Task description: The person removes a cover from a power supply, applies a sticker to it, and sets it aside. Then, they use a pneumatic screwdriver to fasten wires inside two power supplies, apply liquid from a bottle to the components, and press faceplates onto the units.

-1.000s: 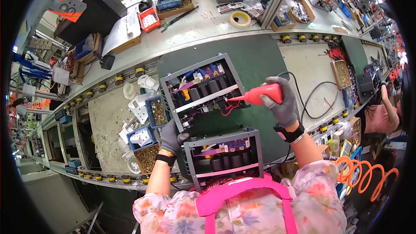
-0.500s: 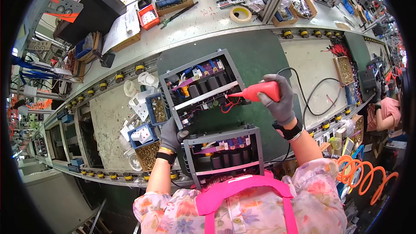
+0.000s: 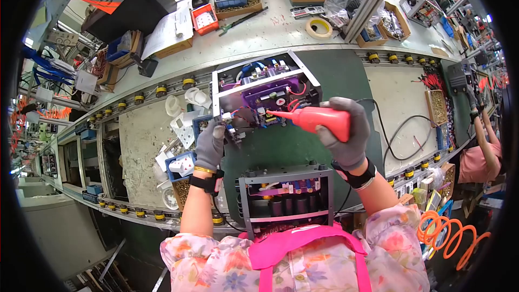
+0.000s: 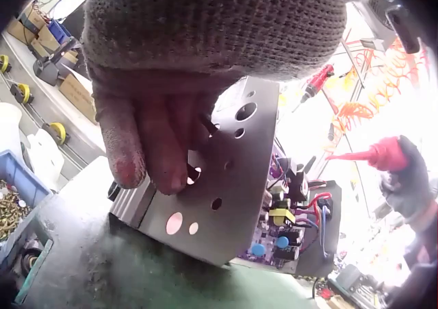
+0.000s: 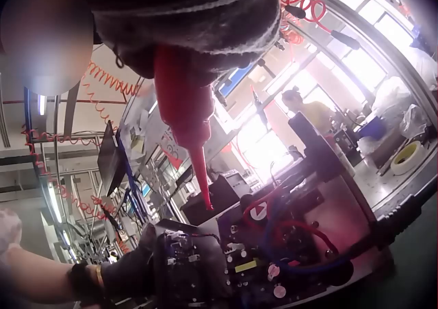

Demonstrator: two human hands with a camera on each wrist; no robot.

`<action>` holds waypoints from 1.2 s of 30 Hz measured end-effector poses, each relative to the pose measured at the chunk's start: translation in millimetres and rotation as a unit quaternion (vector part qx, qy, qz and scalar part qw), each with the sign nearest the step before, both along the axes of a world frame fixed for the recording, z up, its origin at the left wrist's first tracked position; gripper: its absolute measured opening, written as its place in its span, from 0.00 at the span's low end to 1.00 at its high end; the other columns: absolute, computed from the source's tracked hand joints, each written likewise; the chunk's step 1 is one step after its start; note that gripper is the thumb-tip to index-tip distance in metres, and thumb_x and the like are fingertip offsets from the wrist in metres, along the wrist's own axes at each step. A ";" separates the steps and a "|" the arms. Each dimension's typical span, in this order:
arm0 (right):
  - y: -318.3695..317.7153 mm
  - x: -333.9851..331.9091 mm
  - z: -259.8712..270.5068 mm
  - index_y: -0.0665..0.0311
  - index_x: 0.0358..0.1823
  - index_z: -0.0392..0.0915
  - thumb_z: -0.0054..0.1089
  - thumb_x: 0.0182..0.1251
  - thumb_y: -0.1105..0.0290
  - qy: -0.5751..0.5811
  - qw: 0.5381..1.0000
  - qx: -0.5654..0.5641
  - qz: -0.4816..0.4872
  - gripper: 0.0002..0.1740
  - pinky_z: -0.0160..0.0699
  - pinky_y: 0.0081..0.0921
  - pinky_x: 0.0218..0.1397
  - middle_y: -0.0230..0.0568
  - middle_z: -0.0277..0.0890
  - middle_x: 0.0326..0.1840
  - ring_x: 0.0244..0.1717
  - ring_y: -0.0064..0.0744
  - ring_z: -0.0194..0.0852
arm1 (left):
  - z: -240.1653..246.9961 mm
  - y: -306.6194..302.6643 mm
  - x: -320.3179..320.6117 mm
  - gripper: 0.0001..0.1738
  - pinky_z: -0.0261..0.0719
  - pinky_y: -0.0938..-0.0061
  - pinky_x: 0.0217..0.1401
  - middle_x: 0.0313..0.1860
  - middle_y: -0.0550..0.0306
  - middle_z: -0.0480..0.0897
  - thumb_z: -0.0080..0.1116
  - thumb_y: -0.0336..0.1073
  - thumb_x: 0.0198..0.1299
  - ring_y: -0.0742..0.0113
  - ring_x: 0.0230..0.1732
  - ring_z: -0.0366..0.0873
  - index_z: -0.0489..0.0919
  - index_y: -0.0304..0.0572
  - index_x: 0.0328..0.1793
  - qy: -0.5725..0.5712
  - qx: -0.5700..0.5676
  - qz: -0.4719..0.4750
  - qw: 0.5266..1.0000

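Note:
My gloved left hand [image 3: 210, 147] grips the left edge of an open metal-framed electronics unit [image 3: 270, 93], which is tilted so its purple circuit board faces me. In the left wrist view, the fingers [image 4: 126, 151] lie against a grey side panel [image 4: 239, 179] with round holes. My gloved right hand [image 3: 352, 138] holds a red squeeze bottle [image 3: 319, 119] with a long thin nozzle. Its tip points at the board's near edge in the head view. Closer to my body stands a second, similar unit [image 3: 286, 218].
Left of the units lie blue bins [image 3: 181, 165] of screws and white plastic parts [image 3: 199, 97]. A black cable [image 3: 403, 157] loops on the right. Behind, a bench holds a tape roll [image 3: 319, 28] and a red bin [image 3: 205, 19]. An orange coiled hose [image 3: 454, 238] hangs at right.
The unit under my left hand has been tipped up, showing its purple board. The bottle's nozzle has moved from the middle bar area to the board's near edge. The head view has shifted slightly.

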State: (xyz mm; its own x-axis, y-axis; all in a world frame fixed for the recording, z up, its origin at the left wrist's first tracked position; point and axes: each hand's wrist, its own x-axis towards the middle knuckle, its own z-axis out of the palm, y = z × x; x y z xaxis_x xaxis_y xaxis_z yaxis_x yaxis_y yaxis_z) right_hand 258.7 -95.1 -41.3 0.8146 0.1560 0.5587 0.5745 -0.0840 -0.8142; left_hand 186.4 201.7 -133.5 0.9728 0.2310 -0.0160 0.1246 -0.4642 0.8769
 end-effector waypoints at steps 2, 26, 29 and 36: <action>10.1 5.8 -5.7 0.67 0.50 0.70 0.70 0.46 0.77 -0.020 0.999 -0.039 0.015 0.27 0.80 0.27 0.45 0.44 0.77 0.41 0.41 0.33 0.81 | -2.7 1.3 -4.4 0.40 0.73 0.66 0.31 0.26 0.48 0.79 0.35 0.70 0.63 0.52 0.29 0.79 0.76 0.38 0.50 0.002 0.033 -0.001 0.999; 26.4 11.7 -2.3 0.65 0.49 0.71 0.71 0.45 0.74 -0.058 0.993 -0.089 0.051 0.27 0.80 0.28 0.41 0.43 0.78 0.39 0.37 0.37 0.81 | -0.2 0.8 -13.4 0.35 0.73 0.57 0.38 0.32 0.42 0.80 0.39 0.67 0.63 0.39 0.37 0.78 0.74 0.40 0.50 0.036 0.057 -0.020 0.998; 39.8 10.2 4.5 0.66 0.49 0.72 0.71 0.46 0.74 -0.019 0.999 0.002 0.047 0.26 0.79 0.27 0.42 0.42 0.77 0.40 0.38 0.33 0.80 | 0.5 -1.3 -14.6 0.34 0.73 0.56 0.38 0.32 0.42 0.80 0.41 0.66 0.62 0.39 0.37 0.78 0.73 0.41 0.50 0.042 0.047 -0.019 0.998; 74.3 16.8 -2.4 0.67 0.49 0.72 0.69 0.46 0.76 -0.056 0.992 -0.048 0.103 0.26 0.79 0.26 0.44 0.41 0.77 0.41 0.39 0.31 0.80 | -1.4 -4.5 -14.0 0.35 0.73 0.56 0.38 0.32 0.41 0.80 0.41 0.69 0.61 0.38 0.38 0.78 0.73 0.42 0.50 0.003 0.008 -0.016 1.000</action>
